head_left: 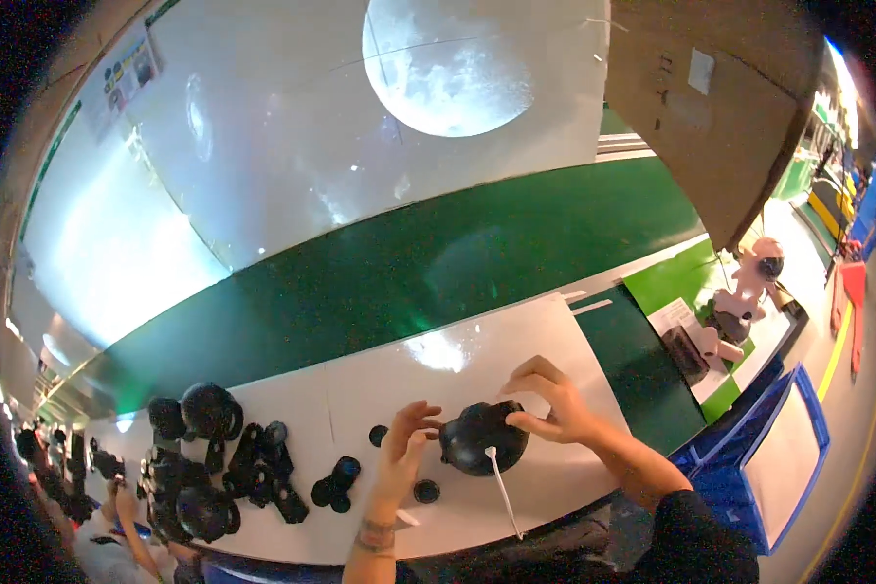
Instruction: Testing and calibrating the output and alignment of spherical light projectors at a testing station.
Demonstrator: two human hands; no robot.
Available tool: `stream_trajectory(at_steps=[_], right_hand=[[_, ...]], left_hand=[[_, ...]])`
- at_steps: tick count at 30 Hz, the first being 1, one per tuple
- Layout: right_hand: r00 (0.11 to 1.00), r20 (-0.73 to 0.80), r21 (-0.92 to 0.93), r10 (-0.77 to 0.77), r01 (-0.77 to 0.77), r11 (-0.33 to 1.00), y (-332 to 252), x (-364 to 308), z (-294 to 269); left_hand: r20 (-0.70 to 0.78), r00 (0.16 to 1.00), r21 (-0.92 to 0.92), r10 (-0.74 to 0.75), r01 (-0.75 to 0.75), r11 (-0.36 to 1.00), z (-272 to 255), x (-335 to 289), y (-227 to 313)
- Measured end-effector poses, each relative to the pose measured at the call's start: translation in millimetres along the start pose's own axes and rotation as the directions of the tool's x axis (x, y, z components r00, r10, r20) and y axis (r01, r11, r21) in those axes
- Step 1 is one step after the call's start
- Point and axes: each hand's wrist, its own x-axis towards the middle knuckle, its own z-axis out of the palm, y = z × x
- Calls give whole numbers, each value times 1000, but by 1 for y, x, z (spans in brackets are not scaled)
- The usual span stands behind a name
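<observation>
One black round thing [469, 443] is near the front edge of the white table [550, 336], to the right of the middle. The right grip [563, 414] bends round its top right, with the thumb on it and the fingers curled by the far side, so it seems to be grasping that bit. The left grip [401, 448] is curved, with its fingertips by the left side; I cannot tell if they press on it or just sit close.

To do this well, I think the left grip should keep the round thing from rolling while the right one does small, careful work at the top. Push softly, and keep the white cord [502, 489] free so it does not get bent or pulled.

The round thing looks dark, smooth and a bit shiny, like a fat ball, with bumpy bits at its top. The white cord comes off its front and runs toward the table's front edge. A big heap of black parts [206, 409] lies toward the table's left end.
</observation>
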Motion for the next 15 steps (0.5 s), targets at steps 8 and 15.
stream_trajectory(at_steps=[8, 15], right_hand=[[997, 27, -4, 72, -72, 997, 2, -3, -1], [991, 98, -49, -95, 100, 994, -6, 0, -9]], left_hand=[[-26, 1000, 55, 16, -14, 998, -5, -1, -7], [-24, 1000, 68, 17, -16, 998, -2, 0, -4]])
